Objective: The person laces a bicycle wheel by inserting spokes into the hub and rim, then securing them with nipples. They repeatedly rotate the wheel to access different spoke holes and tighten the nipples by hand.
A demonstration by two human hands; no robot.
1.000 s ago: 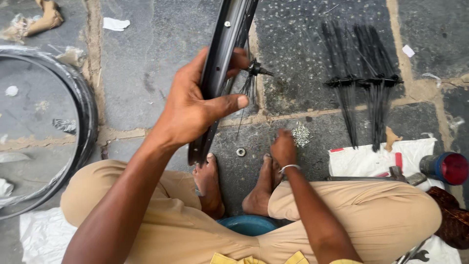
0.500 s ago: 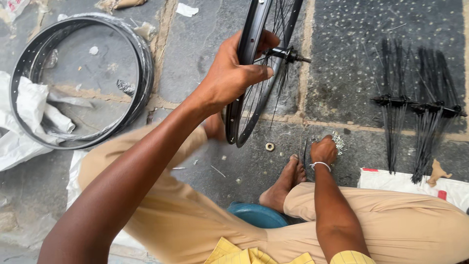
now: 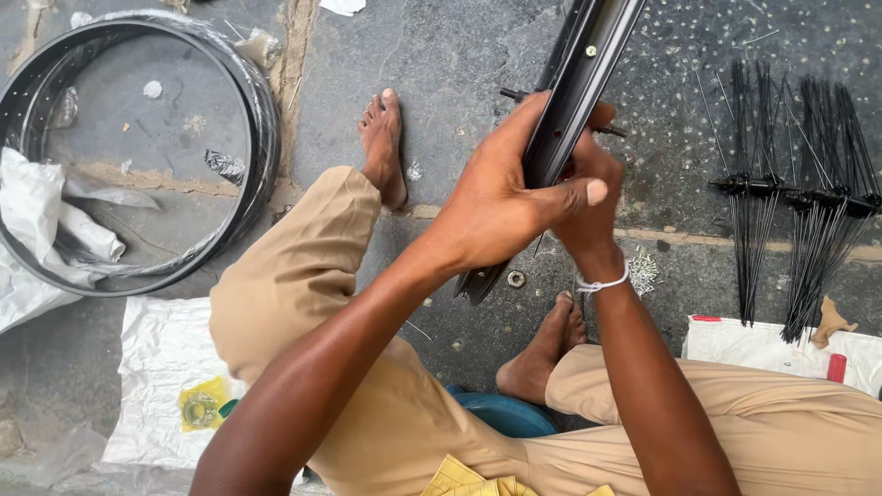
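Seated on stone paving, viewed from above. Centre right of frame: black wheel rim (image 3: 574, 87) stood on edge, running from the top edge down to the ground between the bare feet. Left hand (image 3: 501, 202) clamped around the rim from the near side, thumb stretched across its outer face. Right hand (image 3: 588, 197) mostly hidden behind the rim, curled at the hub axle (image 3: 514, 95); cannot tell what, if anything, is pinched in its fingers. Small washer (image 3: 516, 278) and a heap of bright nipples (image 3: 643, 271) on the ground just beside the rim's lower end. Right of frame: bundles of black spokes (image 3: 790, 197), well apart from both hands. Upper left: second rim (image 3: 262, 138) lying flat, crumpled plastic wrap (image 3: 55, 230) inside it. Likely risks, judged from this pose: rim resting on a narrow edge and steadied by one hand only, so liable to roll or twist sideways onto the toes; loose spoke ends near the hub liable to jab the hidden fingers; washer easily kicked away by the right foot (image 3: 542, 354).
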